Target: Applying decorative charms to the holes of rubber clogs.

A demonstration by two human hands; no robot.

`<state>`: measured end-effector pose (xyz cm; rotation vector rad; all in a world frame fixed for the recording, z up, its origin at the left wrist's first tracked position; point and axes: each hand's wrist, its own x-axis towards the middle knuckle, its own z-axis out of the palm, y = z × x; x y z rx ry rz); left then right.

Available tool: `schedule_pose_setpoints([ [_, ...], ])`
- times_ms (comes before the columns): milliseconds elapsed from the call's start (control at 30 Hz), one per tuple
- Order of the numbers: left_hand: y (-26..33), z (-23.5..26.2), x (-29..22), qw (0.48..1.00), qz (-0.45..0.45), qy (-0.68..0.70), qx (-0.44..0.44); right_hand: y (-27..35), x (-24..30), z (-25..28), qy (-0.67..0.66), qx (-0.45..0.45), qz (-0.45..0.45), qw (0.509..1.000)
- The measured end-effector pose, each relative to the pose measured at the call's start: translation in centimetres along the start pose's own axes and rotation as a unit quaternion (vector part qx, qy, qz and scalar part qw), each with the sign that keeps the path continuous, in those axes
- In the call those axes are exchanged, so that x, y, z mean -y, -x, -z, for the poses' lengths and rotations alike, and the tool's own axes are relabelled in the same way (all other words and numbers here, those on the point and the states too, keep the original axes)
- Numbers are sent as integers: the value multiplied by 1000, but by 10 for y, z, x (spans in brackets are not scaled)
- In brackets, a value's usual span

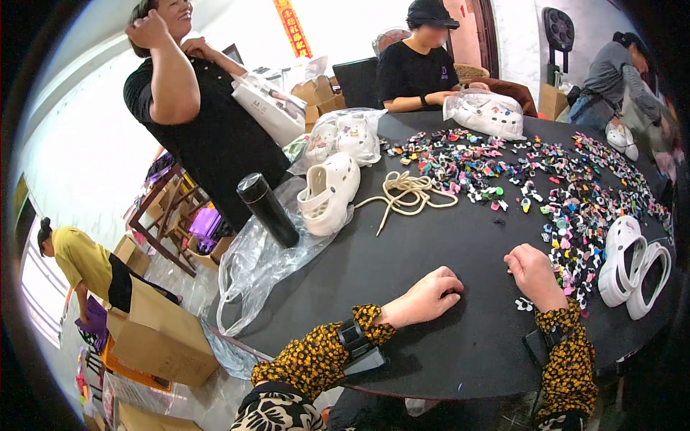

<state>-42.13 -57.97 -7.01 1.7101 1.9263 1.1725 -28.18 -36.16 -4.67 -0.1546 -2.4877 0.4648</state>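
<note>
My left hand (424, 296) rests on the black table (402, 352) with its fingers loosely curled, and nothing shows between thumb and forefinger. Beside the heap of small colourful shoe charms (575, 215), my right hand (533, 274) is closed, its fingertips bent inward; whatever they may hold is hidden. To the right of that hand a pair of white clogs (622, 262) stands at the edge of the charms. A cream cord (410, 192) lies loosely bundled farther back on the table. Left of it a white clog pair (329, 194) sits partly on a clear plastic bag (262, 276).
A black bottle (268, 210) stands on the plastic bag. Bagged white clogs (490, 113) lie at the far edge near a seated person (410, 68); another bagged pair (345, 136) is farther left. Other people stand around. A cardboard box (162, 334) sits left of the table.
</note>
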Motion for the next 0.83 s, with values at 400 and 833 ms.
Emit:
schedule_pose_setpoints([
  [400, 3, 2, 1, 1000, -2, -25, -1, -1, 4, -2, -17, 6, -11, 1000],
  [833, -13, 5, -8, 999, 16, -35, -11, -12, -14, 5, 9, 4, 18, 1000],
])
